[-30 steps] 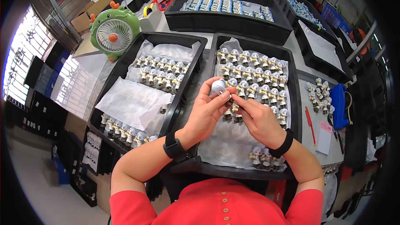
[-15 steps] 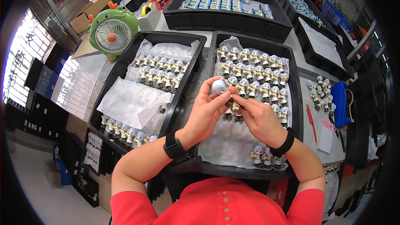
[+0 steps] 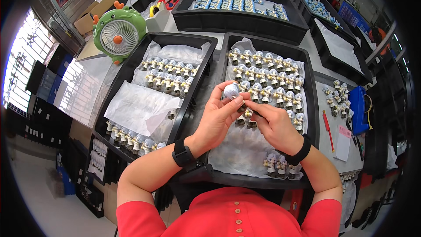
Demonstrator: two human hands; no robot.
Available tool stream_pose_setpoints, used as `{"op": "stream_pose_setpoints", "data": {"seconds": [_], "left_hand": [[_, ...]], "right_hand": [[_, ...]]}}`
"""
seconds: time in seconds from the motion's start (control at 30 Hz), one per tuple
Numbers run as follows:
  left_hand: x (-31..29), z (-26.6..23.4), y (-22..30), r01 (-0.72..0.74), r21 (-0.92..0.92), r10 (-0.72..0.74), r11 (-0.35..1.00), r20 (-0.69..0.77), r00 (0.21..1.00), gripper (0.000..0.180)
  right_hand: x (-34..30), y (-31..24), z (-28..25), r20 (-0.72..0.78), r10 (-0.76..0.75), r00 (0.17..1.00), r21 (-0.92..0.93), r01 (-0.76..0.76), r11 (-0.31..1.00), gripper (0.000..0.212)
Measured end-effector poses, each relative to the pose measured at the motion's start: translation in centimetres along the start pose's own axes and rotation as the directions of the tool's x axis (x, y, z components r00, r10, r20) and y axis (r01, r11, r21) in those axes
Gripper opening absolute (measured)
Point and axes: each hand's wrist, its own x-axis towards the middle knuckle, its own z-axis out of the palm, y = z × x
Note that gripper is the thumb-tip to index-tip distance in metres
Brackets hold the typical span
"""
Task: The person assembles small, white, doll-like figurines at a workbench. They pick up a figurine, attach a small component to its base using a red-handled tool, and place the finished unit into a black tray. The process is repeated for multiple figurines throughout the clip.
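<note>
Over the right black tray (image 3: 313, 118), my left hand (image 3: 219, 116) pinches a small figurine (image 3: 231, 90) with pale silvery hair, its head upward between thumb and fingers. Fingers hide much of its body. Close against its lower part, my right hand (image 3: 278, 127) is closed on a slim dark stick-like tool (image 3: 258, 113); its tip is hard to make out. Under both hands, rows of similar figurines (image 3: 280, 96) stand on white paper lining the tray. A few more figurines (image 3: 280, 166) stand in its near right corner.
Left of it, another black tray (image 3: 199, 77) holds figurines and white sheets. A green fan (image 3: 118, 35) stands behind that. At right lie loose figurines (image 3: 337, 96), a red pen (image 3: 328, 131), and a blue box (image 3: 359, 109). Farther back is a tray (image 3: 239, 23) with blue figurines; someone stands beyond.
Both hands keep their grip, with the figurine shifted only very slightly. The person at the far side has moved their arms a little.
</note>
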Motion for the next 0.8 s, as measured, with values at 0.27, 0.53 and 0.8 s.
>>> {"op": "stream_pose_setpoints", "data": {"seconds": [0.27,0.53,0.8], "left_hand": [[-0.03,-0.04,0.08,0.012,0.016,-0.012,1.000,0.002,1.000,0.038],[-0.03,-0.11,0.11,0.018,0.017,-0.019,1.000,0.007,1.000,0.039],[-0.03,-0.09,0.19,0.033,0.020,-0.033,0.999,0.007,0.999,0.038]], "right_hand": [[0.06,-0.49,-0.25,0.023,0.006,1.000,-0.071,-0.004,0.997,0.034],[0.05,-0.58,-0.37,0.034,-0.008,0.999,-0.096,0.011,0.995,0.034],[0.05,-0.44,-0.39,0.026,0.007,1.000,-0.037,-0.006,0.999,0.035]]}}
